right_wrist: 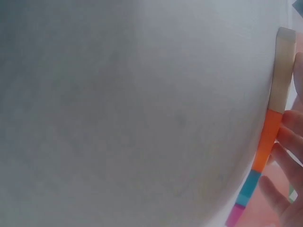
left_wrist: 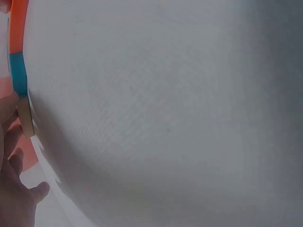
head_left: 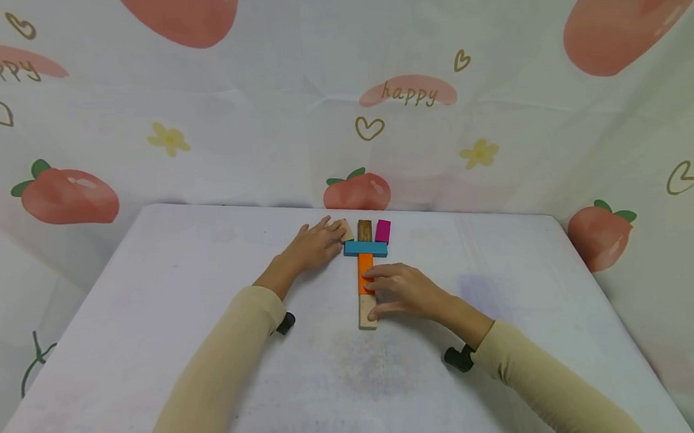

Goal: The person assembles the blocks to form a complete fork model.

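Note:
In the head view, several wooden blocks lie in a cross-like layout. An orange block [head_left: 365, 262] and a plain wood block [head_left: 367, 320] form the near stem. A blue block [head_left: 365, 249] crosses above them. Beyond it lie a dark brown block [head_left: 365, 230], a magenta block [head_left: 384, 231] and a small pale wood block [head_left: 346, 229]. My left hand [head_left: 314, 245] touches the small pale block with extended fingertips. My right hand [head_left: 406, 292] rests fingertips on the orange block, its thumb at the plain wood block. Both wrist views show the fingers only partly.
The blocks lie on a white-covered table [head_left: 153, 331], its far edge just beyond them. A white cloth printed with strawberries [head_left: 357, 191] hangs behind. Black wrist cameras [head_left: 459, 359] sit under both sleeves, close to the tabletop.

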`<action>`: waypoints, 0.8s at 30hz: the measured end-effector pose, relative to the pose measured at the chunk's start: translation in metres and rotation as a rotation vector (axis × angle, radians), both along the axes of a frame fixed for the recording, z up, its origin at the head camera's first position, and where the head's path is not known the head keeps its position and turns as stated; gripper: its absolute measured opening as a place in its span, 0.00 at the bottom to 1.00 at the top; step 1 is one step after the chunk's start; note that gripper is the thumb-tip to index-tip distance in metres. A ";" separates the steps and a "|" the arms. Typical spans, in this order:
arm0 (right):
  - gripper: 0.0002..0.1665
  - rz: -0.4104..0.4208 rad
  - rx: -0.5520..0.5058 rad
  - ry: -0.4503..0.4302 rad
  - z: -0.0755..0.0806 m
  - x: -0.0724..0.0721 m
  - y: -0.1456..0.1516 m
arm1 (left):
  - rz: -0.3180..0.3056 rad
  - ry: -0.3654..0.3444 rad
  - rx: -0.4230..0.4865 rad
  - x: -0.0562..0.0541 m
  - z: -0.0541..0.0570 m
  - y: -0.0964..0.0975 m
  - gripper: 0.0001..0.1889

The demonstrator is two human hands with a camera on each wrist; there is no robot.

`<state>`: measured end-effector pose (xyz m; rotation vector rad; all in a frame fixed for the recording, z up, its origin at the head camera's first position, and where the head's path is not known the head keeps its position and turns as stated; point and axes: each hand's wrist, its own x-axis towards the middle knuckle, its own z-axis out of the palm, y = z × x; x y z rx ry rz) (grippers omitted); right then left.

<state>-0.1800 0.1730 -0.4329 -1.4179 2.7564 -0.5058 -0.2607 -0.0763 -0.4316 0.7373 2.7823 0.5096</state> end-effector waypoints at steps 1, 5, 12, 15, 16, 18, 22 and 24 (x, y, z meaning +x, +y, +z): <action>0.35 -0.003 0.000 0.001 0.000 0.000 0.000 | 0.001 -0.002 -0.001 0.000 0.000 0.000 0.27; 0.35 -0.006 -0.007 -0.001 -0.001 0.000 -0.002 | 0.005 -0.008 -0.004 0.000 0.001 0.000 0.27; 0.35 -0.012 0.017 -0.009 0.001 -0.001 -0.004 | 0.004 -0.021 -0.013 -0.002 0.002 0.000 0.28; 0.35 -0.014 0.036 -0.003 0.002 -0.001 -0.005 | 0.003 -0.030 -0.020 -0.001 0.001 0.000 0.28; 0.36 -0.017 0.039 -0.005 0.002 -0.001 -0.006 | 0.003 -0.031 -0.021 -0.001 0.001 0.000 0.28; 0.36 -0.024 0.043 -0.013 0.002 0.000 -0.006 | -0.002 -0.026 -0.022 -0.001 0.001 0.000 0.28; 0.37 -0.068 0.037 -0.047 0.005 0.001 -0.003 | -0.002 0.004 -0.020 0.001 0.001 -0.002 0.29; 0.39 -0.123 0.045 -0.055 0.007 0.001 0.001 | 0.011 0.034 -0.032 0.002 0.003 -0.005 0.29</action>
